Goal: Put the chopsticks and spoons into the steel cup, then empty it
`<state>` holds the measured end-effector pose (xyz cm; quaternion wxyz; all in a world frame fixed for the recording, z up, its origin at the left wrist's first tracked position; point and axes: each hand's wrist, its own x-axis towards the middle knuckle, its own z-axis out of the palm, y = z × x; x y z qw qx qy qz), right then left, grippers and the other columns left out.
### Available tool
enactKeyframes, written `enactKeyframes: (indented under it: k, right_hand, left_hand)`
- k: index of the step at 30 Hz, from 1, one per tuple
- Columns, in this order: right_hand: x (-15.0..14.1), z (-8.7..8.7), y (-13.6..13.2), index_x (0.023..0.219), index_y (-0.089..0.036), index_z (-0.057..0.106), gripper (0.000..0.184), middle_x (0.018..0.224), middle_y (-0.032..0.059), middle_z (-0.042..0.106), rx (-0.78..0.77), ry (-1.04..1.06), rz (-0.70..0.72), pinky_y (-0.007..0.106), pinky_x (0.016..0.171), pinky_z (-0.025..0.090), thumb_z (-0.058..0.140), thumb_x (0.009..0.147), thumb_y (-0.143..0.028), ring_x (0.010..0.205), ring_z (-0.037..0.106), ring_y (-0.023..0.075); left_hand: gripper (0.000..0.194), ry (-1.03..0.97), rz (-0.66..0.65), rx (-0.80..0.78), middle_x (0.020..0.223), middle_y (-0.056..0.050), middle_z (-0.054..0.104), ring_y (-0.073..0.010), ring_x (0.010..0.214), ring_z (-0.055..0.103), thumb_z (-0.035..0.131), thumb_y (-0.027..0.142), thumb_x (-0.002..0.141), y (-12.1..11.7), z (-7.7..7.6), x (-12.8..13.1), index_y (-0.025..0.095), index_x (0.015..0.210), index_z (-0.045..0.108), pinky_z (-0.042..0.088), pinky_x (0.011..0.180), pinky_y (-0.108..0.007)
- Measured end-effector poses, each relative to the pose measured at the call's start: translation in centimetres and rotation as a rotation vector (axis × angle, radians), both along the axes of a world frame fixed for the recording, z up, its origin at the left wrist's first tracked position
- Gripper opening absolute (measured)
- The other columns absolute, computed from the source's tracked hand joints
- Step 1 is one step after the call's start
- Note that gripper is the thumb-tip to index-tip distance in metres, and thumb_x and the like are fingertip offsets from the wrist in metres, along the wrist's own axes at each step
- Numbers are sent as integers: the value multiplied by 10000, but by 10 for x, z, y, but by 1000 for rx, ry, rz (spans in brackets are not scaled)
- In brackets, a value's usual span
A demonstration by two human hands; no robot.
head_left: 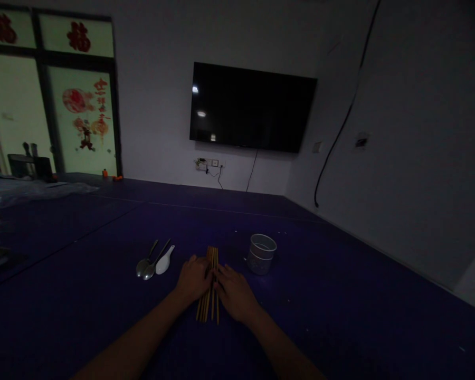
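A bundle of wooden chopsticks (212,254) lies on the dark blue table surface (340,295), pointing away from me. My left hand (193,279) rests on the bundle's left side with fingers curled against it. My right hand (234,293) lies flat on the table at the bundle's right side, fingers stretched toward the sticks and touching them. Both hands press the sticks from either side. The room is dim, so finger detail is faint.
Two metal spoons (146,266) and a white ceramic spoon (164,261) lie left of the hands. A grey metal cup (261,254) stands to the right. A black TV (251,108) hangs on the far wall. Clutter sits at the far left edge.
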<state>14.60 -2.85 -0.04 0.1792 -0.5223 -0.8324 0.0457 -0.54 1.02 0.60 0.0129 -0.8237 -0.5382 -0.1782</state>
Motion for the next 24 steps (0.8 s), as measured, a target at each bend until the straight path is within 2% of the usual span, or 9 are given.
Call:
enactKeyframes:
  k: [7, 14, 24]
  right_hand:
    - [-2, -1, 2, 1355, -133, 436, 476, 1412, 100, 426, -16, 32, -39, 442, 1055, 305, 290, 934, -300, 1328, 325, 257]
    - [-1, -3, 4, 1338, -159, 459, 455, 1385, 101, 461, 3, 26, -46, 434, 1044, 324, 339, 912, -265, 1314, 351, 259]
    - [-2, -4, 4, 1340, -148, 453, 464, 1394, 93, 452, -19, 15, -47, 441, 1051, 295, 311, 926, -301, 1331, 317, 260]
  left_hand:
    - [310, 5, 33, -5, 1151, -92, 623, -249, 1049, 532, 365, 273, 882, -3, 1, 2, 190, 1067, 599, 405, 858, -375]
    - [336, 12, 52, 2, 1173, -80, 624, -256, 1037, 537, 364, 275, 888, -3, -1, 3, 177, 1123, 584, 417, 868, -383]
    - [339, -14, 40, 14, 1146, -76, 638, -236, 1035, 540, 341, 277, 899, -1, -5, 4, 177, 1083, 607, 408, 887, -363]
